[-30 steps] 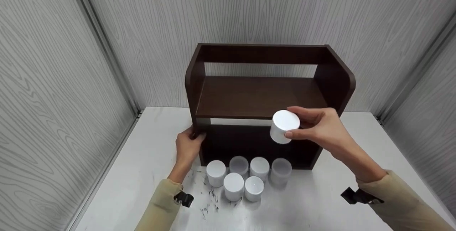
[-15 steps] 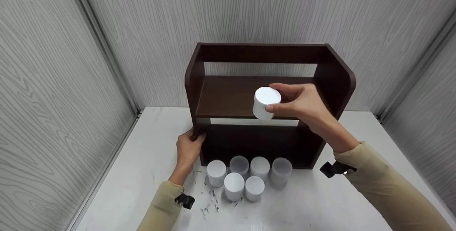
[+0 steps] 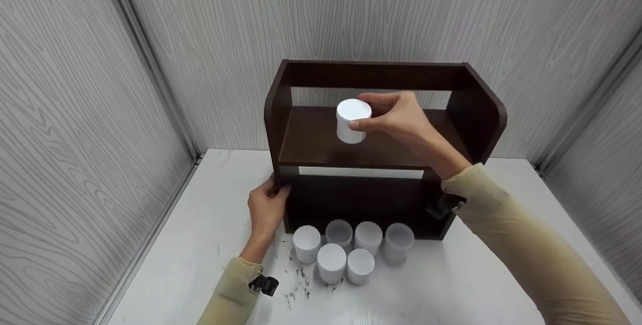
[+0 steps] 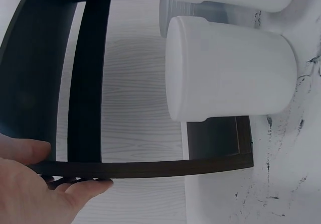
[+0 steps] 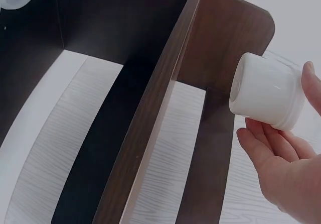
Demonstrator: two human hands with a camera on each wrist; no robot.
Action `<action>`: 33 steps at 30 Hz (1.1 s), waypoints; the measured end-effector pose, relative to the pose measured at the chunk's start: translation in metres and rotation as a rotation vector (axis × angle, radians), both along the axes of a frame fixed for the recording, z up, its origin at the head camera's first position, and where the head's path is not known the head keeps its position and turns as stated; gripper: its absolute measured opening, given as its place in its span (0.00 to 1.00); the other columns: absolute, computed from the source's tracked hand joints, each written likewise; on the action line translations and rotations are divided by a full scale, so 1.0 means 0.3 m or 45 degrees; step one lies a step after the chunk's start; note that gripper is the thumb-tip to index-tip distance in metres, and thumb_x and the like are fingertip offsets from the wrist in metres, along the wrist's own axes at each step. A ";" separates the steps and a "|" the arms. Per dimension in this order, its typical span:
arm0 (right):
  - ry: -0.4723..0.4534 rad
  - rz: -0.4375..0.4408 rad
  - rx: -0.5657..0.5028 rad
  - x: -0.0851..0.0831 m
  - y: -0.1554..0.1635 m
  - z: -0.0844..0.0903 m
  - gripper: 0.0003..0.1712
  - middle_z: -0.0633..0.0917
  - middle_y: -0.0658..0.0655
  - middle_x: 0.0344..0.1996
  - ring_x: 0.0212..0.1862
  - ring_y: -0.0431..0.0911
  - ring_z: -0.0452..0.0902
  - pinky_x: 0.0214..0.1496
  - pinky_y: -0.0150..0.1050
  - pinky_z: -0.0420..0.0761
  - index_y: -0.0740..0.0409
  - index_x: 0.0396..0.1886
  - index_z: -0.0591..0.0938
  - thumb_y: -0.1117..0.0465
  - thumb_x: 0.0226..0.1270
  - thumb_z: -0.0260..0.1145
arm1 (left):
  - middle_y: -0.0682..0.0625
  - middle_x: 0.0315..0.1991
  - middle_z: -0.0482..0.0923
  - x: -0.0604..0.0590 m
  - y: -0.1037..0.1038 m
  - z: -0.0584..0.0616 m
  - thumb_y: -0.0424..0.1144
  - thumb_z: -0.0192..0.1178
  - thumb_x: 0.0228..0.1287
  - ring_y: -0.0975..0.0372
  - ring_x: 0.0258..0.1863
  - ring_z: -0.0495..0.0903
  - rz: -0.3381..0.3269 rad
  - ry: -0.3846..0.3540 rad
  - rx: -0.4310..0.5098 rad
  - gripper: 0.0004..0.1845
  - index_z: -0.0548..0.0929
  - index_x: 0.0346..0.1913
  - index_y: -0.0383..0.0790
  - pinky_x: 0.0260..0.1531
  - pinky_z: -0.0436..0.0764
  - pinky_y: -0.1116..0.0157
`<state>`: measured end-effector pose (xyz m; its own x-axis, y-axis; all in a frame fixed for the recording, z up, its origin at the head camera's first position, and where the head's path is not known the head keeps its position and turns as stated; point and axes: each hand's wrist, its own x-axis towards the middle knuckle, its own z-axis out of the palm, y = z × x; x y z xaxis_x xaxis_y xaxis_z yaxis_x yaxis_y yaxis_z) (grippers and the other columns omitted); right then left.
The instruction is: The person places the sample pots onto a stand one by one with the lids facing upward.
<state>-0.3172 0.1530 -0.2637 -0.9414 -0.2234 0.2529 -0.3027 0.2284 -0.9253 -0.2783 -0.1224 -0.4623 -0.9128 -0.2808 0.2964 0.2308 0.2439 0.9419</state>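
A dark brown wooden shelf rack [image 3: 479, 109] stands on the white table [image 3: 210, 245]. My right hand [image 3: 396, 117] holds a white jar [image 3: 352, 120] by its sides over the left middle of the upper shelf board [image 3: 311, 144]; in the right wrist view the white jar [image 5: 268, 91] sits between thumb and fingers. My left hand [image 3: 266, 207] grips the rack's front left upright low down, and in the left wrist view the left hand [image 4: 35, 184] curls round the rack's edge [image 4: 150, 169].
Several white and frosted jars [image 3: 346, 250] stand clustered on the table in front of the rack; one white jar [image 4: 228, 76] fills the left wrist view. Black specks [image 3: 296, 285] are scattered on the table by my left wrist. Grey panel walls close in on three sides.
My right hand has carried the white jar up and to the left, from in front of the lower shelf to over the upper shelf board. The left hand has stayed on the rack's upright.
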 end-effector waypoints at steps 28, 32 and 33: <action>-0.039 0.058 0.008 -0.258 -0.132 0.001 0.38 0.86 0.65 0.58 0.60 0.49 0.84 0.59 0.40 0.82 0.69 0.64 0.83 0.65 0.53 0.86 | 0.35 0.55 0.86 -0.002 0.008 -0.004 0.30 0.64 0.70 0.50 0.53 0.87 -0.005 -0.029 -0.031 0.22 0.81 0.64 0.26 0.47 0.85 0.61; -0.057 0.115 0.006 -0.290 -0.153 -0.015 0.37 0.86 0.65 0.58 0.59 0.50 0.84 0.57 0.39 0.83 0.69 0.65 0.83 0.66 0.54 0.86 | 0.35 0.53 0.87 0.004 0.006 -0.005 0.30 0.64 0.70 0.50 0.52 0.87 -0.007 -0.047 -0.030 0.21 0.82 0.64 0.26 0.46 0.85 0.61; -0.062 0.130 0.006 -0.297 -0.157 -0.019 0.37 0.87 0.65 0.58 0.58 0.50 0.84 0.57 0.39 0.84 0.68 0.65 0.83 0.66 0.54 0.86 | 0.35 0.53 0.87 0.007 0.006 -0.005 0.30 0.64 0.70 0.50 0.52 0.87 -0.006 -0.051 -0.031 0.22 0.81 0.64 0.26 0.47 0.85 0.60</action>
<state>-0.4063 0.1057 -0.2693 -0.9248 -0.3198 0.2063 -0.2796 0.2031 -0.9384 -0.2763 -0.1205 -0.4639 -0.9254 -0.2696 0.2662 0.1941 0.2662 0.9442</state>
